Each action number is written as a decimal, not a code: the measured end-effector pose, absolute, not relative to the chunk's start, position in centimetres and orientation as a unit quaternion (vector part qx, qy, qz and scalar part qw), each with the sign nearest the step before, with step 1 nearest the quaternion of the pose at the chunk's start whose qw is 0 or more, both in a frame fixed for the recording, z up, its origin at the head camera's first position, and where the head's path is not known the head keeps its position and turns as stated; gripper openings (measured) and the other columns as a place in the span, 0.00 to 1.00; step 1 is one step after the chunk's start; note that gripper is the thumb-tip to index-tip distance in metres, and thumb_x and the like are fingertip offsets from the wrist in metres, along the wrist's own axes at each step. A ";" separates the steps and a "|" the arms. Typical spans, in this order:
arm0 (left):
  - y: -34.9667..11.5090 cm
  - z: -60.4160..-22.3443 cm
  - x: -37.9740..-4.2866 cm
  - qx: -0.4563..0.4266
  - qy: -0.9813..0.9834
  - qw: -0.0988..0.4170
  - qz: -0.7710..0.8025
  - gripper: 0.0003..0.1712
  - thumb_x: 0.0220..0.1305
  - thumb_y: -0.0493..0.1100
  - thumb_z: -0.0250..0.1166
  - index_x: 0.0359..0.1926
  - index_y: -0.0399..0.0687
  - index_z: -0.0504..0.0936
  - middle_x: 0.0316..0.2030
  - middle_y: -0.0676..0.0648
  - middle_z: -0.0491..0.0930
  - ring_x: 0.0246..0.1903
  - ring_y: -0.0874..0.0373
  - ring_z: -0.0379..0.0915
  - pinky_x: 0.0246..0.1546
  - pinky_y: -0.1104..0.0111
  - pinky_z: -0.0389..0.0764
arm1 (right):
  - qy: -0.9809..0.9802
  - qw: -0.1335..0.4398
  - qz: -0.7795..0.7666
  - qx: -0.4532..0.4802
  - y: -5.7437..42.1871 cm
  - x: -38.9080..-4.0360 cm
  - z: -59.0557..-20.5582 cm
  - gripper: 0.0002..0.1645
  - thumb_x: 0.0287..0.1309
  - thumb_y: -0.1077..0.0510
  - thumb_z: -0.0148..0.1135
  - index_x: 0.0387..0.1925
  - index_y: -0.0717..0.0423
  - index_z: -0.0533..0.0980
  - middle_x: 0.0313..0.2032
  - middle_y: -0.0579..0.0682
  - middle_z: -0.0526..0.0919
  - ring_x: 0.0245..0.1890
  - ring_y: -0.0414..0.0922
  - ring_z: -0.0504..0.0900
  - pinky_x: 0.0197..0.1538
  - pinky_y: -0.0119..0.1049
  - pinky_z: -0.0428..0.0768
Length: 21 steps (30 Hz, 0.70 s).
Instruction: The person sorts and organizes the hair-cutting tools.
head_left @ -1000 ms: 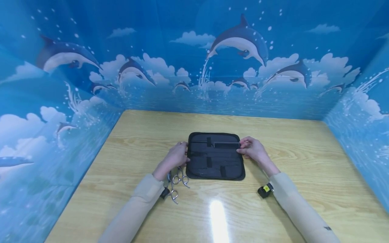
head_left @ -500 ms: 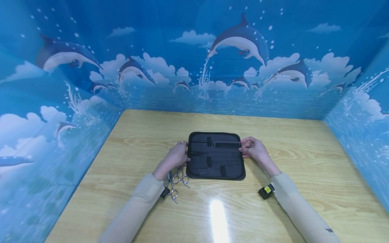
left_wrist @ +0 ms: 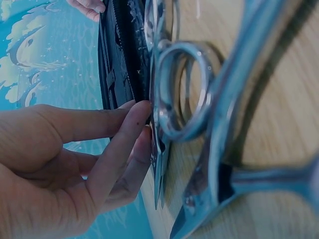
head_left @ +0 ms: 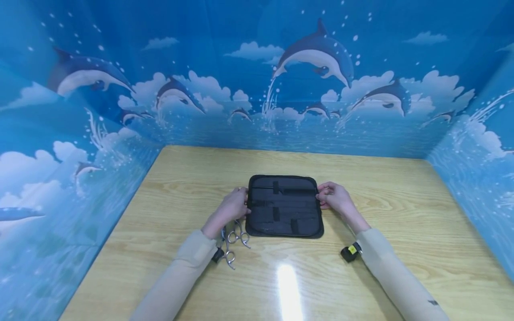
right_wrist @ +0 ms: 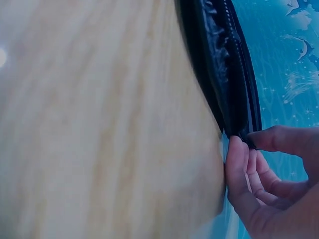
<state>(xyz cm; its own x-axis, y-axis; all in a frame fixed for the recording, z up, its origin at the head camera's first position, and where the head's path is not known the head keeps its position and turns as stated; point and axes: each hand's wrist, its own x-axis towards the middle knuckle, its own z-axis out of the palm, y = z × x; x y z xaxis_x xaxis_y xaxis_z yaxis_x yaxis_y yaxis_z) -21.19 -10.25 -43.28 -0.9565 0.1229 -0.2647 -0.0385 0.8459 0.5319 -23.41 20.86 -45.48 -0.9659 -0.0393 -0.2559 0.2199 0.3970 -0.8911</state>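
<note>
A black zip case lies opened out on the wooden table, its inner face with several elastic loops turned up. Along its upper part a dark comb sits under a loop. My left hand pinches the case's left edge between thumb and fingers, shown close in the left wrist view. At the right edge, my right hand pinches the case's border; in the right wrist view its thumb presses from one side and the fingers from the other. Two pairs of hairdressing scissors lie beside my left wrist, partly hidden by it.
The wooden table extends around the case to a blue dolphin-print curtain at the back and both sides. In the left wrist view a scissor finger ring stands very near the left fingers. A bright reflection lies on the tabletop in front.
My right fingers have shifted slightly from beside the comb's end down along the case's right edge. The left hand, case and scissors stay in place.
</note>
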 end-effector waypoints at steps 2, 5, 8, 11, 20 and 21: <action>-10.3 -43.3 -21.2 0.022 0.949 0.145 0.278 0.41 0.59 0.31 0.72 0.71 0.37 0.67 0.51 0.40 0.75 0.49 0.43 0.76 0.31 0.72 0.84 | 0.831 0.123 -0.539 0.053 20.8 -23.5 -45.4 0.20 0.68 0.69 0.57 0.58 0.72 0.69 0.35 0.52 0.81 0.27 0.39 0.78 0.33 0.32 0.86; -10.3 -43.3 -21.2 0.023 0.950 0.144 0.276 0.41 0.59 0.31 0.72 0.71 0.38 0.67 0.51 0.40 0.75 0.49 0.43 0.76 0.31 0.71 0.84 | 0.831 0.132 -0.539 0.046 20.8 -23.7 -45.3 0.20 0.68 0.69 0.55 0.59 0.73 0.68 0.35 0.51 0.79 0.27 0.39 0.78 0.33 0.32 0.86; -10.3 -43.3 -21.2 0.025 0.950 0.144 0.274 0.41 0.59 0.31 0.73 0.71 0.37 0.67 0.51 0.40 0.75 0.49 0.43 0.76 0.32 0.71 0.85 | 0.827 0.143 -0.542 0.036 20.9 -23.6 -45.1 0.20 0.71 0.66 0.53 0.60 0.73 0.67 0.35 0.51 0.79 0.27 0.39 0.78 0.33 0.32 0.86; -10.3 -43.3 -21.2 0.025 0.951 0.143 0.273 0.40 0.59 0.32 0.73 0.71 0.38 0.67 0.51 0.40 0.75 0.50 0.43 0.76 0.34 0.70 0.85 | 0.825 0.147 -0.544 0.028 20.9 -23.7 -45.1 0.21 0.73 0.63 0.52 0.60 0.74 0.66 0.33 0.50 0.79 0.27 0.38 0.78 0.33 0.33 0.86; -10.3 -43.3 -21.2 0.024 0.953 0.143 0.265 0.41 0.58 0.33 0.73 0.71 0.38 0.67 0.52 0.40 0.76 0.51 0.42 0.75 0.37 0.68 0.85 | 0.828 0.148 -0.539 0.044 20.9 -24.2 -45.3 0.18 0.71 0.64 0.54 0.56 0.73 0.68 0.28 0.49 0.76 0.25 0.39 0.76 0.29 0.30 0.84; -10.2 -43.3 -21.2 0.023 0.953 0.143 0.265 0.41 0.58 0.33 0.73 0.72 0.39 0.67 0.52 0.40 0.76 0.51 0.42 0.75 0.37 0.68 0.85 | 0.827 0.151 -0.539 0.048 20.9 -24.3 -45.3 0.18 0.70 0.65 0.54 0.56 0.73 0.68 0.28 0.49 0.75 0.24 0.38 0.76 0.28 0.30 0.83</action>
